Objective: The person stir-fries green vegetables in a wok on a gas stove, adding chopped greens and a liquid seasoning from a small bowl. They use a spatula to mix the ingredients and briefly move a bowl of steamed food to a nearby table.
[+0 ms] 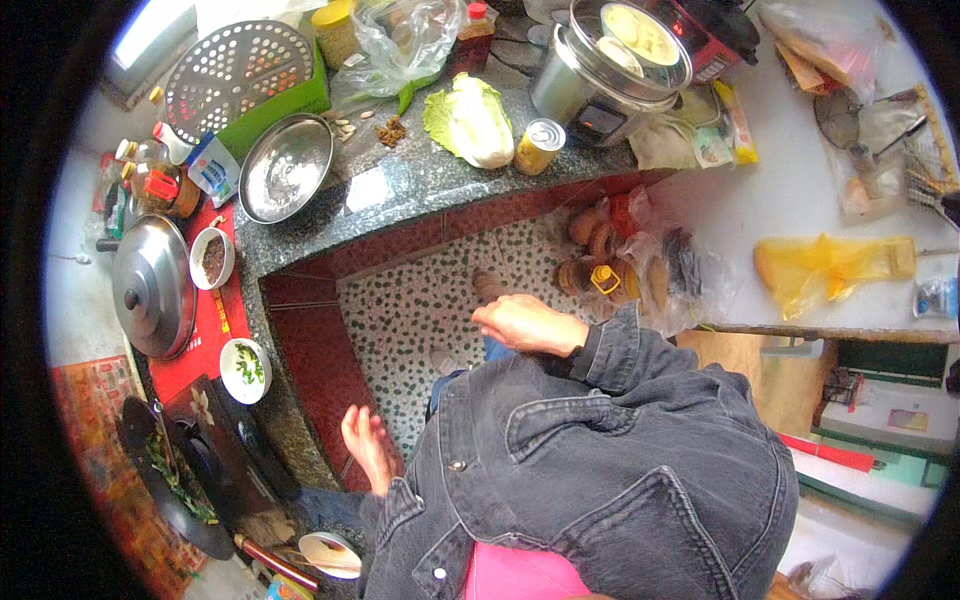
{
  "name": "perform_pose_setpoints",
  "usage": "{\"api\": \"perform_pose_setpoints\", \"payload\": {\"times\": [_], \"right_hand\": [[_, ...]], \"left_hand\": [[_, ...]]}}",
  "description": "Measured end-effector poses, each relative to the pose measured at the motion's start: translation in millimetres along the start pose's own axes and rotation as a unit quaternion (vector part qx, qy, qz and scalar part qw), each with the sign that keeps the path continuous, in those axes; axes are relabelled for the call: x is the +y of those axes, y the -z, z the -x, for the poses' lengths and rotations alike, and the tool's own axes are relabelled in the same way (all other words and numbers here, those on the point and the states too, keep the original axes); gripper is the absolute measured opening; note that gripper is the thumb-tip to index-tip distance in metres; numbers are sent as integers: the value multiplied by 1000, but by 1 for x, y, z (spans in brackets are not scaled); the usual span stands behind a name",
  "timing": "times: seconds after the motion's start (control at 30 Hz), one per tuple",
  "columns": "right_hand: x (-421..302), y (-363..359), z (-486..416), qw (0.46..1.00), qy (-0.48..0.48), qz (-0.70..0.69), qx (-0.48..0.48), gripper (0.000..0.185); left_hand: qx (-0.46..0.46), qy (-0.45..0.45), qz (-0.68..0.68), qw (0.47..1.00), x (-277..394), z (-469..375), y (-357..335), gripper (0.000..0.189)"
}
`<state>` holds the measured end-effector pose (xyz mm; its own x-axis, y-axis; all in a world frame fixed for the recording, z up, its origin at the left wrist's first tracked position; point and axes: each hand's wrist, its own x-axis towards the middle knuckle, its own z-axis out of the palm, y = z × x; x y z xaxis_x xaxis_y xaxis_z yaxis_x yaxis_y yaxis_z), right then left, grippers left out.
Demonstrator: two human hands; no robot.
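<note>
My left hand [371, 450] hangs beside the counter's inner edge at the lower left, fingers loosely extended and holding nothing visible. Over the spotted floor, in front of the denim jacket [600, 450], is my right hand [529, 324]; its fingers are curled together and its palm is hidden. Nearest the left hand on the counter are a white bowl with chopped greens [246, 371], a wok with leafy greens [180, 480] and a bowl with chopsticks [330, 555]. A napa cabbage [476, 127], a gold can [538, 146] and an empty metal basin [286, 169] stand on the far counter.
The granite counter [375, 191] bends round the floor. Along it are a pot lid [154, 285], a bowl of dark food [212, 259], a perforated metal disc [238, 79], bottles and an electric cooker [607, 82]. Plastic bags and an oil jug [604, 279] stand on the floor.
</note>
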<state>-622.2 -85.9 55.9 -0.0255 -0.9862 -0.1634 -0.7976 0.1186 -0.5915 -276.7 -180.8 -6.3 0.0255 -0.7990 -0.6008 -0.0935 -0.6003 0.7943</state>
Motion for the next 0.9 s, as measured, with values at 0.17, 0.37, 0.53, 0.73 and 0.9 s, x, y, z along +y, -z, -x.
{"api": "perform_pose_setpoints", "payload": {"times": [0.17,0.37,0.53,0.73,0.9], "right_hand": [[56,54,20,985,-96,-19,140,37],[147,159,44,917,-89,-72,382,36],[195,285,74,743,-101,-435,499,42],[214,367,81,649,-92,-583,480,49],[214,385,59,638,-119,-646,401,58]], "left_hand": [[-150,-65,-77,984,57,-3,-103,27],[-283,-198,-105,933,127,36,-275,24],[-419,-302,-60,854,217,78,-420,24],[-468,-276,-22,839,299,105,-587,41],[-419,-222,-151,868,320,98,-660,44]]}}
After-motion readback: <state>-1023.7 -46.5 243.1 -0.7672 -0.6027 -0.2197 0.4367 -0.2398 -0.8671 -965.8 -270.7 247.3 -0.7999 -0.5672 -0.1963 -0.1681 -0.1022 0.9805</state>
